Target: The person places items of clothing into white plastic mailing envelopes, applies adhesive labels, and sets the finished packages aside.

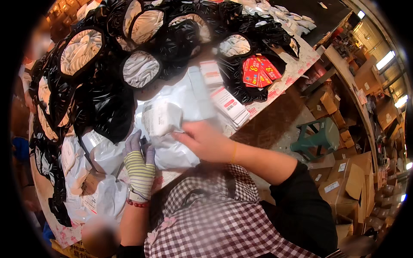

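My right hand (206, 140), bare, pinches with thumb and finger the lower right corner of a small white plastic packet (163, 118) bearing a printed label. That packet lies over larger white poly mailer bags (180, 93) on the table. My left hand (138, 164), in a striped knit glove, rests with its fingers at the left edge of the mailers; whether it grips them cannot be told. Above lie black plastic bags with round elastic openings showing whitish fabric (141, 69). Stacks of white printed cards (227, 102) are to the right, and red printed cards (259, 71) sit in a black bag.
Filled white mailers (105, 196) lie at the left of the table (297, 66). A green plastic stool (317, 137) stands on the floor at right, near cardboard boxes (343, 190) and a long shelf. More small packets (295, 22) lie at the far end. Part of another person shows at far left.
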Demonstrator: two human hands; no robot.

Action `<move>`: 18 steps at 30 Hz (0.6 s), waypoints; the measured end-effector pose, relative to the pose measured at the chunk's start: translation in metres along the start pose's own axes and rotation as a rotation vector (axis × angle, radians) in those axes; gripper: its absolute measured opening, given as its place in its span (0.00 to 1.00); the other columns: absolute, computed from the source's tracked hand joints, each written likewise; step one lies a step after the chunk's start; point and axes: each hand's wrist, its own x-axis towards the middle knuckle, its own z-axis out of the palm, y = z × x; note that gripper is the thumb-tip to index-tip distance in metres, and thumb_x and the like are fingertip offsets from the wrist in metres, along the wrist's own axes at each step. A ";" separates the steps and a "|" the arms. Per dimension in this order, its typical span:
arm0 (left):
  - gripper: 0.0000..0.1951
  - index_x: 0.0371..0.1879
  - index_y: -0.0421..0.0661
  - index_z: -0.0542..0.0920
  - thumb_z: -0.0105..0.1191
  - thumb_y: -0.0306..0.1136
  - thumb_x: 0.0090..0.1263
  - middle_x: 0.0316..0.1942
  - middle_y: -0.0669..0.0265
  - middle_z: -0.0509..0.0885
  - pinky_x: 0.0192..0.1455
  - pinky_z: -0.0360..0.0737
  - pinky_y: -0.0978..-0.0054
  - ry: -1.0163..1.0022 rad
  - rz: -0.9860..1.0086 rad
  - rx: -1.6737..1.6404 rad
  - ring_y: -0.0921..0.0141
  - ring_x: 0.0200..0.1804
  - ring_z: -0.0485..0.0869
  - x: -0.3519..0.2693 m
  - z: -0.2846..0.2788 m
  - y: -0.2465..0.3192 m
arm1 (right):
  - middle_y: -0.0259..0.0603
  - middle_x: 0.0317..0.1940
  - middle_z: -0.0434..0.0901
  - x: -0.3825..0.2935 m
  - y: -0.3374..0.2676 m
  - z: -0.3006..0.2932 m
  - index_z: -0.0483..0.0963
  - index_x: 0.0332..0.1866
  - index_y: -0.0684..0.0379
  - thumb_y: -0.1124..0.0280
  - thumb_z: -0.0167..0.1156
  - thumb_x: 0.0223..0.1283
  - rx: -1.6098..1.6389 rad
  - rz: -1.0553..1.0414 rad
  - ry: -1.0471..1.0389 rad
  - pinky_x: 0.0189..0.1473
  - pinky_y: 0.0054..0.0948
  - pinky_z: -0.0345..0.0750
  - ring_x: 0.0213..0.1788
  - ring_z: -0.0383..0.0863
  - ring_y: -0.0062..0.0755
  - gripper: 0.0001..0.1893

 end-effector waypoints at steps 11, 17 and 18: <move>0.38 0.75 0.46 0.72 0.67 0.48 0.66 0.74 0.50 0.72 0.78 0.59 0.47 -0.053 -0.109 0.312 0.46 0.75 0.67 -0.006 0.005 0.014 | 0.47 0.57 0.83 0.028 0.048 -0.196 0.77 0.63 0.64 0.66 0.58 0.74 0.466 -0.344 0.614 0.62 0.35 0.80 0.56 0.84 0.33 0.19; 0.34 0.72 0.46 0.75 0.67 0.44 0.67 0.74 0.53 0.75 0.78 0.61 0.50 -0.186 0.080 0.132 0.49 0.76 0.68 0.002 0.004 0.018 | 0.59 0.81 0.59 -0.012 0.079 0.033 0.59 0.81 0.64 0.51 0.60 0.75 -0.660 -0.145 0.004 0.83 0.51 0.54 0.84 0.56 0.54 0.39; 0.32 0.70 0.47 0.78 0.67 0.43 0.67 0.74 0.55 0.76 0.78 0.62 0.51 -0.196 0.039 0.156 0.50 0.76 0.69 0.002 0.001 0.027 | 0.58 0.82 0.59 -0.016 0.080 0.030 0.59 0.81 0.64 0.51 0.59 0.75 -0.570 -0.170 0.004 0.83 0.51 0.54 0.84 0.57 0.54 0.39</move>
